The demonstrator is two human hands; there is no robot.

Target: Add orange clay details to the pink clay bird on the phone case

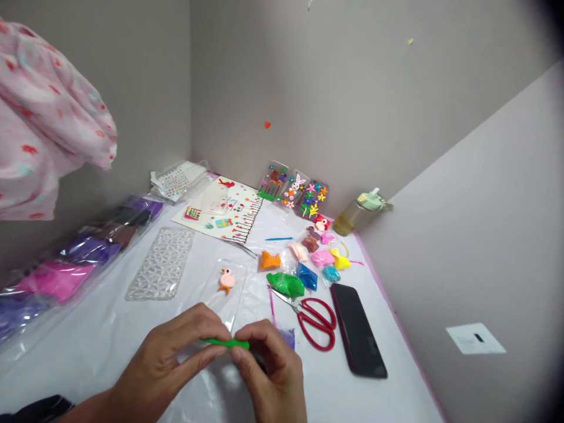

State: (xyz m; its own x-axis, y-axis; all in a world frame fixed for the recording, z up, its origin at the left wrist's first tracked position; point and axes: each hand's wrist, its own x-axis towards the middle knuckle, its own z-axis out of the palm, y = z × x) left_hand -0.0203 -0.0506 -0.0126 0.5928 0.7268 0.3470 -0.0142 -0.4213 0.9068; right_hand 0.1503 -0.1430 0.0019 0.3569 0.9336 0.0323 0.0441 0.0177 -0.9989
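Observation:
A thin strip of green modelling clay (240,343) is stretched between my hands above the front of the table. My left hand (165,358) pinches its left end between thumb and fingertips. The other end sits in the pinch of my right hand (273,364). Just beyond my fingers lies a clear phone case (238,285) with a peach clay bird (227,278) with orange feet on it. To the right are red-handled scissors (318,324) and an opened bag of green clay (288,285).
A black phone (359,332) lies at the right. Small clay bags, including an orange one (269,260), sit mid-table. Behind stand decorated cases (293,191) and a bottle (356,212). At left are a patterned mat (162,264), packaged clay (61,276) and hanging pink cloth (48,123).

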